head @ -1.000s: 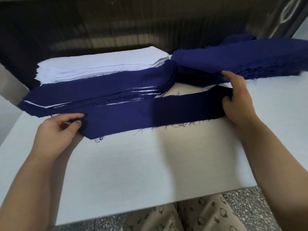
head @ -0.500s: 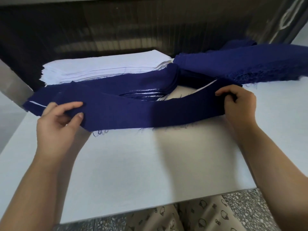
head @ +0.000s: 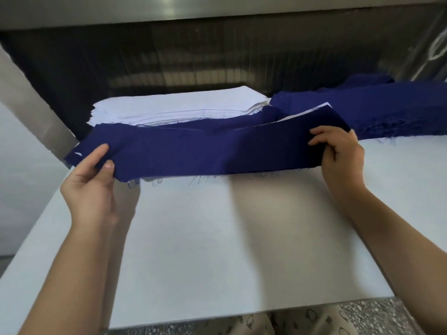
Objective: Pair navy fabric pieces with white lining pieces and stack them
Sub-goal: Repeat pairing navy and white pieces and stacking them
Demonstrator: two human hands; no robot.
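Note:
A long navy fabric strip [head: 205, 153] hangs stretched between my hands, lifted off the white table [head: 217, 250]. My left hand [head: 93, 182] pinches its left end between thumb and fingers. My right hand [head: 338, 155] grips its right end, where a white lining edge [head: 312, 110] shows just behind the navy. Behind the strip lies a stack of navy pieces [head: 254, 119], mostly hidden by it. A pile of white lining pieces [head: 174, 107] sits farther back on the left.
A heap of loose navy fabric [head: 387, 105] lies at the back right. A dark wall stands behind the table and a grey slanted panel [head: 31, 112] at the left. The table's near edge runs above a speckled floor [head: 377, 317].
Both hands have lifted the navy strip off the table and carried it back and up, over the navy stack. The view has tilted upward.

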